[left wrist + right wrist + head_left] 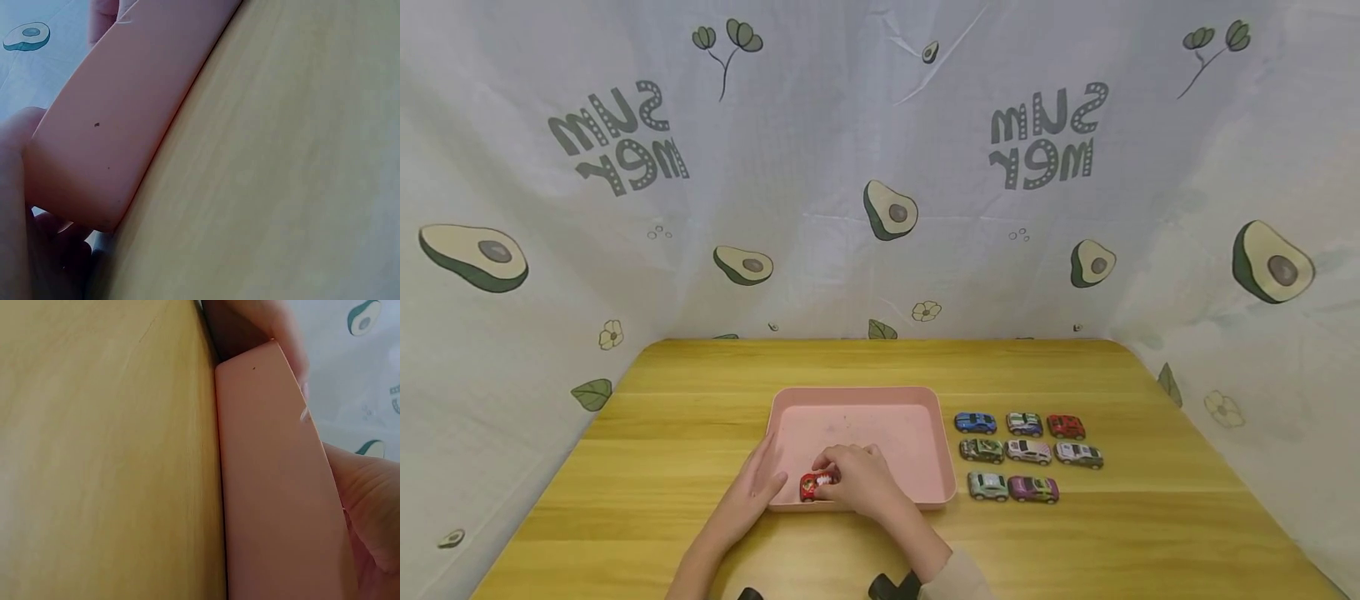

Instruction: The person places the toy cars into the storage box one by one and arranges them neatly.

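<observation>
A pink plastic tray (pixel 887 425) lies on the wooden table. My left hand (pixel 747 493) holds its front left corner, thumb over the front rim and fingers along the outer left side. Inside the tray, near that corner, a red toy car (pixel 808 487) with a white patch is pinched between the thumb and fingers of my right hand (pixel 863 485). The right wrist view shows the tray's front wall (pixel 269 469) hiding the car and the right fingertips. From the left wrist, the left thumb (pixel 22 128) shows at the rim.
Right of the tray, several toy cars stand in three rows, among them a blue car (pixel 975 422), a red car (pixel 1066 427), a pale green car (pixel 988 486) and a purple car (pixel 1033 489). A printed avocado cloth (pixel 820 167) hangs behind the table (pixel 692 417).
</observation>
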`<state>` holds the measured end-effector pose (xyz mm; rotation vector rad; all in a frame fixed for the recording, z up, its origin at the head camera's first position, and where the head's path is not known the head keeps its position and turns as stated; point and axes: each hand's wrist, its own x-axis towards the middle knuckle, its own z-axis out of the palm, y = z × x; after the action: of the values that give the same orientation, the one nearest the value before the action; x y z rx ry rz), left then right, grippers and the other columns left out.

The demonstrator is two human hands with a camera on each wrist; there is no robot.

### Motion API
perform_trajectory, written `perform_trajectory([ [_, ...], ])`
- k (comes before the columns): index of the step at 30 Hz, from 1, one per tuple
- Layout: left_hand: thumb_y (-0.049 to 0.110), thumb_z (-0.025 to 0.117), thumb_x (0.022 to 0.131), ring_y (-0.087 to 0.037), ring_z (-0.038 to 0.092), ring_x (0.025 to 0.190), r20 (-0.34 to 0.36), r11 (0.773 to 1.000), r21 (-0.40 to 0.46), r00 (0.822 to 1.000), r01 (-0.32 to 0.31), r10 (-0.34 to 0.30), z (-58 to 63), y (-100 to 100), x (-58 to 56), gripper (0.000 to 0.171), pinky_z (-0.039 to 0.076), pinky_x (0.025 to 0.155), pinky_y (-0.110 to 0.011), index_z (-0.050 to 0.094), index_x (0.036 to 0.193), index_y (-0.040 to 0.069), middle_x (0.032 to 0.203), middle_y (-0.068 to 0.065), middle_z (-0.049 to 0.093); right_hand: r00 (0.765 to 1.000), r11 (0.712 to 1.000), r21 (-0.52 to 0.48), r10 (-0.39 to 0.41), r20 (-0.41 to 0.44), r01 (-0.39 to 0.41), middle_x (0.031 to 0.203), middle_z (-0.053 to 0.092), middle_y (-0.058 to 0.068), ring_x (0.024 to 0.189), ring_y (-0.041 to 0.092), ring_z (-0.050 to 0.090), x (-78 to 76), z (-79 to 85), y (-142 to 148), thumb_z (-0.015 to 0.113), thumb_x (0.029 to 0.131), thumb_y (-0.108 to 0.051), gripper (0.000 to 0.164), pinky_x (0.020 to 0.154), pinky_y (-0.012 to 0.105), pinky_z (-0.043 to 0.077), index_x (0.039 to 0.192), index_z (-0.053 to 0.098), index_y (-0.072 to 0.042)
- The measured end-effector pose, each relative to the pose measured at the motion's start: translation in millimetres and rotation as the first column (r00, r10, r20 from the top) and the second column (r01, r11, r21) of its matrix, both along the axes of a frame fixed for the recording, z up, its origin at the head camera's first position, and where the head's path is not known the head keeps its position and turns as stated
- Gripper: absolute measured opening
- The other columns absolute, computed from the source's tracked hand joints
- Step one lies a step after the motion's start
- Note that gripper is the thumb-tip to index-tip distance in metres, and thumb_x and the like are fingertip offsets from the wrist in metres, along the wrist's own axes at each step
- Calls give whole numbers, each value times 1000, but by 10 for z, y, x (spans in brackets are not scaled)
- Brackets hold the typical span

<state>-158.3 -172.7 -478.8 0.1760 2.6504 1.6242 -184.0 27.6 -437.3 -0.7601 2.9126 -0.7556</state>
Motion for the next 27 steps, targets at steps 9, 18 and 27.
perform_trajectory([
  [9,36,49,92,-39,14,138,-10,1000,-6,1000,-8,8,-45,-1,-5,67,14,108,-62,15,147,17,152,-15,15,997,998,-45,-55,-52,53,101,68,-11,86,5,63,24,22,74,64,81,-31,20,82,34,38,99,68,-23],
  [18,34,50,92,-39,12,139,-22,1000,-9,1000,5,-5,-8,-3,-1,66,14,109,-62,16,146,17,152,-15,15,972,975,-167,-173,-161,146,98,69,-7,91,11,64,22,6,198,56,87,-24,18,88,39,44,100,69,-21],
  [27,35,49,92,-40,13,138,-20,1000,-16,1000,2,-3,-7,-1,6,66,14,109,-61,16,146,17,152,-15,15,947,949,-260,-236,-217,177,104,68,-2,101,18,62,47,44,359,58,86,-21,20,89,41,47,104,67,-17],
])
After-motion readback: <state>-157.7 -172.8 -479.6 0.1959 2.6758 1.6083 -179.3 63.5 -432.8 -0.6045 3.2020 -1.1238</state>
